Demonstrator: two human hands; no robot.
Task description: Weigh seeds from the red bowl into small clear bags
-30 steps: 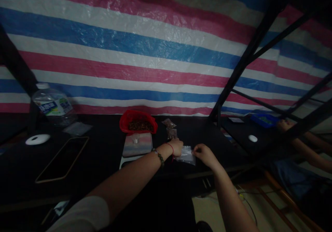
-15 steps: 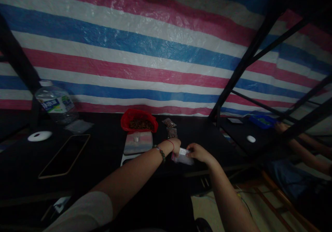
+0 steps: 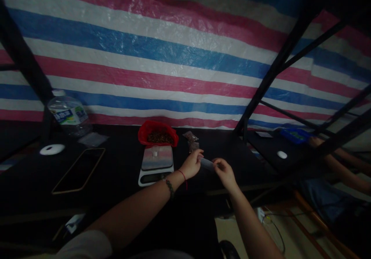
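A small clear plastic bag (image 3: 206, 163) is stretched between my two hands above the black table. My left hand (image 3: 191, 165), with a red string and a beaded bracelet at the wrist, pinches its left end. My right hand (image 3: 225, 173) grips the opposite end between thumb and fingers. Left of them lies a white digital scale (image 3: 157, 163) with a small pale object (image 3: 155, 154) on its plate. Behind the scale, an open red plastic bag (image 3: 142, 134) holds brown bits. Two small filled packets (image 3: 190, 136) lie just beyond my left hand.
On the left are a phone (image 3: 79, 171), a white rounded device (image 3: 52, 149), clear plastic bags (image 3: 93, 139) and a large bottle (image 3: 69, 114). To the right, past a black metal post (image 3: 262, 97), another person's hand (image 3: 315, 141) touches a blue tray (image 3: 296, 136). A striped sheet hangs behind.
My hands have come up slightly from the table, lifting one bag. My left forearm has shifted, uncovering the front of the scale. The view has swung a little left.
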